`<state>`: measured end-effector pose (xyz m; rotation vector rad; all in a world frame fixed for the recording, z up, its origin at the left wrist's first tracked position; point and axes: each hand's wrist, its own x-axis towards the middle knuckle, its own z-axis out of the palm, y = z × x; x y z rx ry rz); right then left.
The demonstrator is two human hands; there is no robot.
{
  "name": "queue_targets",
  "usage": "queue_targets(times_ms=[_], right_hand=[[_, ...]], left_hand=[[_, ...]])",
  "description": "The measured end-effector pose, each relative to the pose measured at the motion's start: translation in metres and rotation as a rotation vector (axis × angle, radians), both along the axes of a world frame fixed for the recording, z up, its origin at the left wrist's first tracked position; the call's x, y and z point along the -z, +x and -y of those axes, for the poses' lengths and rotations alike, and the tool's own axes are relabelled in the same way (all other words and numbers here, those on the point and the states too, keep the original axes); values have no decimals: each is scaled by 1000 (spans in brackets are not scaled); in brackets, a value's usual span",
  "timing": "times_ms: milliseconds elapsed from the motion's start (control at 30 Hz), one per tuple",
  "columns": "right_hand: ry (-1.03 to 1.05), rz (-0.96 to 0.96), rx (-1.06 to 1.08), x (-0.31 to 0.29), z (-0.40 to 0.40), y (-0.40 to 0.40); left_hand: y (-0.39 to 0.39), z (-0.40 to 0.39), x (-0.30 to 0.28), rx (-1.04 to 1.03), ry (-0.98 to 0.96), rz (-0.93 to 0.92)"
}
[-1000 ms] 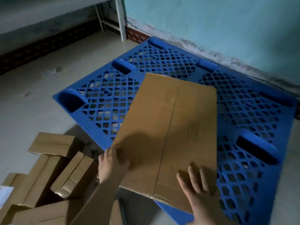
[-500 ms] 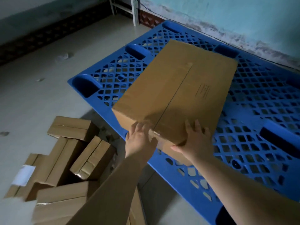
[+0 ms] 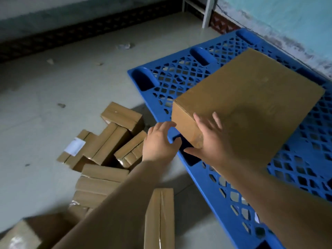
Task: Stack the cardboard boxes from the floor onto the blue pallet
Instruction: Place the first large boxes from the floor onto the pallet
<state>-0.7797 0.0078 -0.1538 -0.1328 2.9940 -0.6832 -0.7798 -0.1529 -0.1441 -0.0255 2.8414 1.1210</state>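
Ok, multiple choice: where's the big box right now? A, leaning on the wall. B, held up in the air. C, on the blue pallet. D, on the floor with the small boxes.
C: the big box lies flat on the pallet, with the right hand open against its near corner.

Paper scraps (image 3: 124, 46) litter the grey floor (image 3: 53, 97) below a turquoise wall (image 3: 287, 17).
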Motion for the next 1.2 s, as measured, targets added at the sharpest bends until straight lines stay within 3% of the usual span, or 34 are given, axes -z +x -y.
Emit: queue_targets(times_ms=[233, 500, 867, 1200], right_hand=[[-149, 41, -340, -42, 105, 49], [-339, 192, -675, -61, 233, 200], [-328, 399, -1050, -6, 359, 438], [-185, 562, -1208, 88, 397, 578]], left_hand=[[102, 112, -41, -404, 30, -41], [306, 192, -49, -888, 256, -57], [587, 274, 1, -1358, 198, -46], [760, 263, 86, -1632, 283, 69]])
